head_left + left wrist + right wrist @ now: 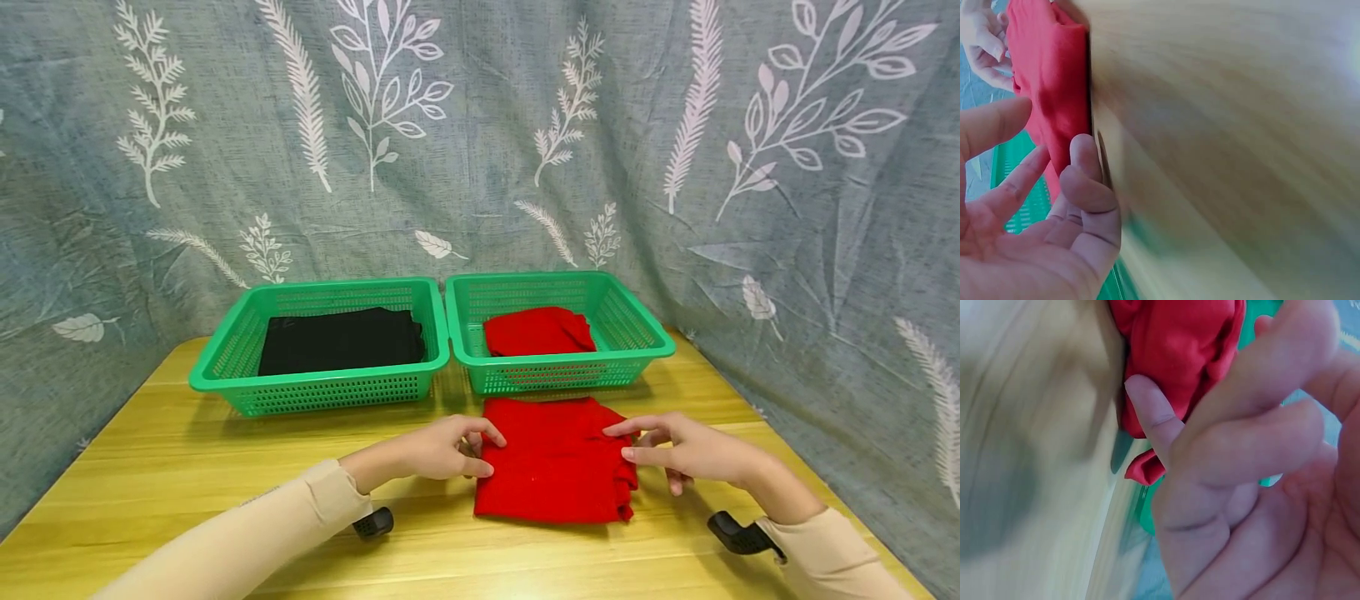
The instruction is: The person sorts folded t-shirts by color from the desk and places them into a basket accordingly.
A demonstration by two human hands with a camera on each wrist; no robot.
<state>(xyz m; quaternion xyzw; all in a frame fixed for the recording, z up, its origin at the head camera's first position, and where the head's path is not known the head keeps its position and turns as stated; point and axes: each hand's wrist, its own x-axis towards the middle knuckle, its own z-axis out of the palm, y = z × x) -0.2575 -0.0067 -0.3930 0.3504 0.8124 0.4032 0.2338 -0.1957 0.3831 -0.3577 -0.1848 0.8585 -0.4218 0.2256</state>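
A folded red cloth (pixel 551 467) lies flat on the wooden table, its right edge loose and uneven. At its left edge is my left hand (pixel 442 447), index finger and thumb apart at the fabric. In the left wrist view that hand's fingers (pixel 1013 187) are spread loosely beside the red fold. My right hand (pixel 693 450) reaches in from the right, with thumb and index fingertips over the cloth's ruffled right edge. The right wrist view has one fingertip of it (pixel 1147 400) against the red fabric (pixel 1179 350), the other fingers half bent with nothing gripped.
Behind the cloth stand two green plastic baskets side by side. The left basket (pixel 315 379) holds a folded black cloth (pixel 341 340); the right basket (pixel 562 362) holds another red cloth (pixel 536 331). A patterned grey curtain (pixel 480 150) hangs behind the wooden table (pixel 150 508).
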